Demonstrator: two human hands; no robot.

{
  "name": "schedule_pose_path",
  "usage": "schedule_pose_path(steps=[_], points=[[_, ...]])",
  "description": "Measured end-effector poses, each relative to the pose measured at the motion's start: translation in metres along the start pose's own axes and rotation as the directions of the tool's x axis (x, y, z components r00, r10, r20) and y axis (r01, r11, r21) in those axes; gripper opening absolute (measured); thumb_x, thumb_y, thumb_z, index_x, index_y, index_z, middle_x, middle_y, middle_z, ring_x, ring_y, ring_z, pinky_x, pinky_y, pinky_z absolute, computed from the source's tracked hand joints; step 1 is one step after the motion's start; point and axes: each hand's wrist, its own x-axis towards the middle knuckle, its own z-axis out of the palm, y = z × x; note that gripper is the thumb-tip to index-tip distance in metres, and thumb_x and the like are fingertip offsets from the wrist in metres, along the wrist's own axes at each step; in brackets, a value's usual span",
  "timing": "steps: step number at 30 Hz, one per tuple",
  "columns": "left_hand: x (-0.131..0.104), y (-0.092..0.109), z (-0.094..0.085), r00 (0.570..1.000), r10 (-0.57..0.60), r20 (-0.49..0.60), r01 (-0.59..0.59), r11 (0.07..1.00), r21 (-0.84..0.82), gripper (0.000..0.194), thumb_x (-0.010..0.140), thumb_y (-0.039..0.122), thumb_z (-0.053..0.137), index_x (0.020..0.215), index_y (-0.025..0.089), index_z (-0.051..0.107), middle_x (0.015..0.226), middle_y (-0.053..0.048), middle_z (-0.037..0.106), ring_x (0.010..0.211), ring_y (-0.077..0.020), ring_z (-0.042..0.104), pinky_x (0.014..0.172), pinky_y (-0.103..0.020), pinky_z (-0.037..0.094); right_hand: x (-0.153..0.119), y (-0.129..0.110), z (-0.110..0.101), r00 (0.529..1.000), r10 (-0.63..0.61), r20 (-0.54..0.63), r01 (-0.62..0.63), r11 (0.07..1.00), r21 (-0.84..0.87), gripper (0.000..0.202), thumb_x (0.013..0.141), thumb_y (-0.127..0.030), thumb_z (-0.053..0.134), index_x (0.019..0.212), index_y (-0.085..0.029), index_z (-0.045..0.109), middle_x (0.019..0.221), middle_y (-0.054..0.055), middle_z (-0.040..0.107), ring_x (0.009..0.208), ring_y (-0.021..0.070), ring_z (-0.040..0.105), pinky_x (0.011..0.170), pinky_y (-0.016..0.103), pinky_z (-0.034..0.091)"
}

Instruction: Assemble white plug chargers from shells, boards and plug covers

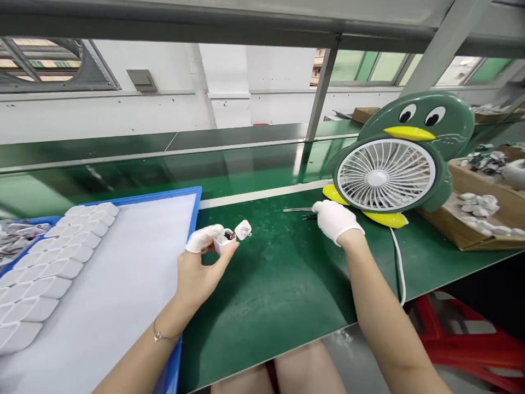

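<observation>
My left hand, with white covers on some fingers, grips a small white plug adapter housing above the table. Its end is open, and dark parts and a red wire show inside. A white cap with metal prongs hangs beside the opening, apparently held by the wiring. My right hand, in a white glove, is closed on the end of metal tweezers low over the green table. The tweezers point left. A small dark thing, perhaps their shadow, shows just below them.
A blue-rimmed tray holds rows of white housings at left. Loose wired parts lie beyond it. A green penguin-shaped fan stands at right, its white cable running off the edge. Cardboard boxes and a red stool are farther right.
</observation>
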Motion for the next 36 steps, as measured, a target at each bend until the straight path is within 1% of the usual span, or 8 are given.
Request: schedule_pose_path(steps=[5,12,18,25,29,32,34,36], points=[[0.001,-0.006,0.002,0.993,-0.107,0.040,0.108,0.994,-0.019,0.056,0.073,0.034,0.074,0.121,0.018,0.049,0.092,-0.007,0.075,0.066,-0.0161,0.069,0.060,-0.029,0.058,0.003,0.004,0.014,0.999,0.037,0.033,-0.032,0.992,-0.124,0.031,0.086,-0.011,0.046,0.111,-0.015,0.064,0.103,0.017,0.064,0.097,0.0296,0.061,0.081,0.039,0.042],[-0.001,-0.006,-0.002,0.993,0.117,-0.001,-0.117,0.993,0.000,0.041,0.082,0.018,0.064,0.123,0.020,0.057,0.102,-0.007,0.071,0.086,-0.0170,0.068,0.076,-0.032,0.058,-0.001,-0.017,0.026,0.999,-0.026,0.022,0.028,0.993,-0.118,0.026,0.091,-0.018,0.043,0.105,-0.012,0.064,0.089,0.016,0.066,0.085,0.0258,0.063,0.076,0.036,0.040],[0.003,-0.003,-0.010,0.926,0.376,-0.031,-0.375,0.926,0.033,0.054,0.080,0.001,0.061,0.127,0.023,0.051,0.112,-0.008,0.068,0.096,-0.0168,0.065,0.082,-0.034,0.057,-0.005,-0.014,0.030,0.992,-0.127,0.021,0.128,0.991,-0.045,0.029,0.092,-0.023,0.044,0.113,-0.016,0.063,0.085,0.010,0.068,0.073,0.0194,0.064,0.068,0.029,0.043],[0.005,0.003,-0.014,0.909,0.414,-0.048,-0.412,0.910,0.047,0.054,0.081,0.001,0.058,0.129,0.022,0.047,0.107,-0.009,0.069,0.093,-0.0180,0.065,0.076,-0.034,0.057,-0.017,-0.016,0.025,0.966,-0.254,-0.041,0.254,0.967,0.009,0.029,0.087,-0.031,0.057,0.113,-0.020,0.064,0.095,0.009,0.068,0.078,0.0209,0.066,0.073,0.033,0.050],[0.004,0.002,-0.013,0.891,0.452,-0.033,-0.449,0.891,0.069,0.053,0.080,0.000,0.059,0.128,0.020,0.048,0.110,-0.010,0.068,0.096,-0.0195,0.066,0.077,-0.034,0.058,-0.023,-0.029,0.028,0.947,-0.308,-0.095,0.315,0.947,0.066,0.025,0.091,-0.025,0.050,0.113,-0.024,0.061,0.094,0.008,0.068,0.077,0.0206,0.066,0.070,0.032,0.052],[0.003,0.000,-0.012,0.893,0.450,-0.015,-0.448,0.891,0.078,0.051,0.081,0.003,0.058,0.127,0.021,0.048,0.112,-0.010,0.068,0.096,-0.0196,0.066,0.077,-0.034,0.058,-0.035,-0.047,0.030,0.847,-0.404,-0.345,0.473,0.870,0.142,0.028,0.094,-0.022,0.041,0.119,-0.021,0.054,0.097,0.007,0.067,0.080,0.0194,0.066,0.069,0.031,0.053],[0.003,-0.002,-0.012,0.890,0.456,-0.011,-0.454,0.887,0.088,0.050,0.081,0.003,0.058,0.127,0.021,0.048,0.112,-0.009,0.068,0.095,-0.0194,0.066,0.077,-0.034,0.058,-0.047,-0.060,0.031,0.667,-0.486,-0.565,0.642,0.760,0.105,0.028,0.095,-0.021,0.041,0.121,-0.019,0.050,0.091,0.007,0.067,0.076,0.0186,0.065,0.065,0.030,0.052],[0.003,-0.003,-0.011,0.887,0.463,-0.004,-0.460,0.882,0.102,0.051,0.080,0.002,0.059,0.127,0.021,0.049,0.114,-0.010,0.068,0.097,-0.0197,0.066,0.078,-0.034,0.058,-0.059,-0.072,0.032,0.496,-0.567,-0.658,0.746,0.666,-0.011,0.030,0.095,-0.018,0.043,0.124,-0.020,0.046,0.084,0.005,0.067,0.068,0.0168,0.064,0.059,0.027,0.049]])
